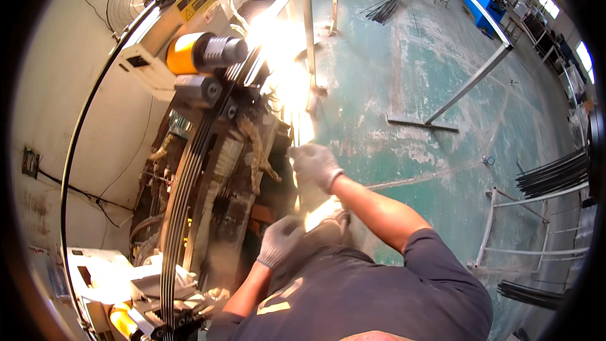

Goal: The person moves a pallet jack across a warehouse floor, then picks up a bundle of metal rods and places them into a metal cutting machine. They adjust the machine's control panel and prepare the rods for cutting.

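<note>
Both gloved hands, left [279, 240] and right [315, 165], each have their grip closed around a shiny metal strip [314, 209] beside the machine [208, 151]

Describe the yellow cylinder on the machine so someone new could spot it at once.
Start at the tall grimy metal-bending machine along the white wall on the left. Near its top, a white box housing carries the yellow cylinder, capped by a ribbed grey metal end. Nothing else up there is bright yellow.

The left hand [279, 240] and the right hand [315, 165] wear grey knit work gloves. The shirt [366, 290] is dark navy with short sleeves, forearms bare. A pale printed mark sits near its left chest.
</note>
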`<action>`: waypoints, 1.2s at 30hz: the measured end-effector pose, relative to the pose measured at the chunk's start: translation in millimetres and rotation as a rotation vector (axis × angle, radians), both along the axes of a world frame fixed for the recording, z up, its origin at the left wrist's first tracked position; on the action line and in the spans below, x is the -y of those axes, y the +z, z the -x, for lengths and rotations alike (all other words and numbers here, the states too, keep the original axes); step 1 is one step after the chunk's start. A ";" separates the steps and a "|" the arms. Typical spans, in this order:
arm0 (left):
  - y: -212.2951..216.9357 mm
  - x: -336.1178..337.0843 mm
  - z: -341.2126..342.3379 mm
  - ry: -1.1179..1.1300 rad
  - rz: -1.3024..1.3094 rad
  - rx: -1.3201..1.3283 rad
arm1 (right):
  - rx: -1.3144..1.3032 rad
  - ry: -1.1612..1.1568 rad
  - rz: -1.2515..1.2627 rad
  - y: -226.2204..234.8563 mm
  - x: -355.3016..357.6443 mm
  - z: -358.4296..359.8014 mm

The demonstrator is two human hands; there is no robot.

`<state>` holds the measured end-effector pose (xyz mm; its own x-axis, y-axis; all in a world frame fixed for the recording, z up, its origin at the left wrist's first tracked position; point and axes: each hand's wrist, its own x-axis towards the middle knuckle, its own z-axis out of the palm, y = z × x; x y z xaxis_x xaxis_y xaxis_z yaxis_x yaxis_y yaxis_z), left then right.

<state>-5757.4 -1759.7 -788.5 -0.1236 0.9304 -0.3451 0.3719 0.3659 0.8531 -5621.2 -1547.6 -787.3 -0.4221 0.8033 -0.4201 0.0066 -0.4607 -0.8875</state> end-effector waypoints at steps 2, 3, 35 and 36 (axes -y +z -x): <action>6.8 -63.7 -21.4 -0.037 -0.056 0.059 | 0.055 -0.111 0.008 -33.7 -33.9 -51.1; -3.9 -84.6 -35.0 -0.014 -0.102 0.140 | 0.081 -0.171 0.071 -51.7 -48.2 -81.3; 76.9 -681.3 78.5 0.095 0.001 -0.706 | 0.023 -0.090 0.036 -32.9 -503.3 -55.1; 69.7 -695.0 86.6 0.076 0.005 -0.536 | 0.030 -0.070 0.017 -29.3 -518.9 -44.0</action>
